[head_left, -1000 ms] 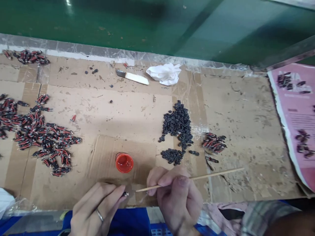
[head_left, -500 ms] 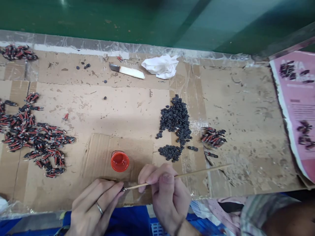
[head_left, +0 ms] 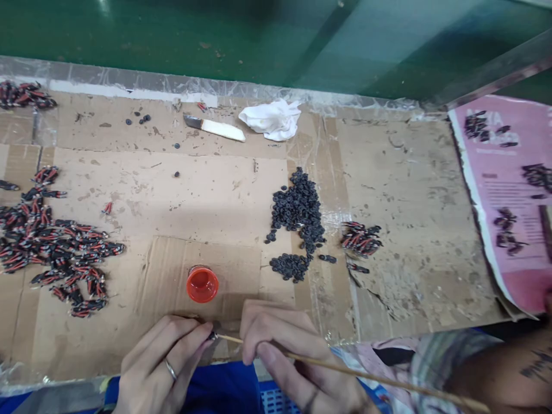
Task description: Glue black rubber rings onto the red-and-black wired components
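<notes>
Between the fingertips of my left hand [head_left: 166, 362] is a small dark part [head_left: 212, 335], mostly hidden by the fingers. My right hand [head_left: 287, 351] is closed around a thin wooden stick [head_left: 366, 375]. The stick's narrow tip meets the exposed end of the dark part, and its long end slants down to the right. Just above my hands stands a small red cup [head_left: 202, 284]. A pile of small black rings [head_left: 297, 210] lies beyond my right hand.
Many red-and-black wired parts [head_left: 60, 241] lie at left, and a smaller bunch [head_left: 361, 238] at right. Toward the back are a white-handled knife [head_left: 222, 130] and a crumpled white tissue [head_left: 273, 119]. Another person's arm [head_left: 500, 368] is at lower right, near a pink sheet [head_left: 495, 190].
My right hand has turned, so the stick's far end swings from up-right to down-right. My left hand stays nearly still with the small part. The whole view has shifted slightly.
</notes>
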Action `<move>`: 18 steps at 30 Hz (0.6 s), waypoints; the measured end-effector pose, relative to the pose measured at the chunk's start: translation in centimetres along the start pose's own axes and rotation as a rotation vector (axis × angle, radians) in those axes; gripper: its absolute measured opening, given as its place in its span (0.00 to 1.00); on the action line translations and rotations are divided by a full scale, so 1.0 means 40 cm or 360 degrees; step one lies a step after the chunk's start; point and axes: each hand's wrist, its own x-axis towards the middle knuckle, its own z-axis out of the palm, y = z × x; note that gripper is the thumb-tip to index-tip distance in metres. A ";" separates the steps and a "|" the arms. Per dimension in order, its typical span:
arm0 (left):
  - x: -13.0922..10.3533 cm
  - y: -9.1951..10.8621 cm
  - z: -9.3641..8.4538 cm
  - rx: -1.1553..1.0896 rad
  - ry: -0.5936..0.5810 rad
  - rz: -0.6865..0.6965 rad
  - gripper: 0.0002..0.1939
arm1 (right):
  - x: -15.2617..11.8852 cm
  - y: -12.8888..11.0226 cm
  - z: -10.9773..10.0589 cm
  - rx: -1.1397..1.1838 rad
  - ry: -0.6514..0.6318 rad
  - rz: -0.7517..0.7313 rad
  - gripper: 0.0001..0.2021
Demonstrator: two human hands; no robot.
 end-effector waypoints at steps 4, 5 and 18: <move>-0.004 -0.001 0.007 0.0066 -0.0020 0.0038 0.08 | -0.039 0.026 -0.078 0.0330 -0.0314 0.0132 0.16; -0.006 -0.003 0.009 0.0096 -0.0011 0.0047 0.08 | -0.047 0.036 -0.094 0.0378 -0.0174 0.0121 0.19; -0.021 -0.003 0.058 0.0182 0.0052 0.0061 0.14 | 0.064 0.087 -0.129 -0.1095 0.0558 -0.0154 0.05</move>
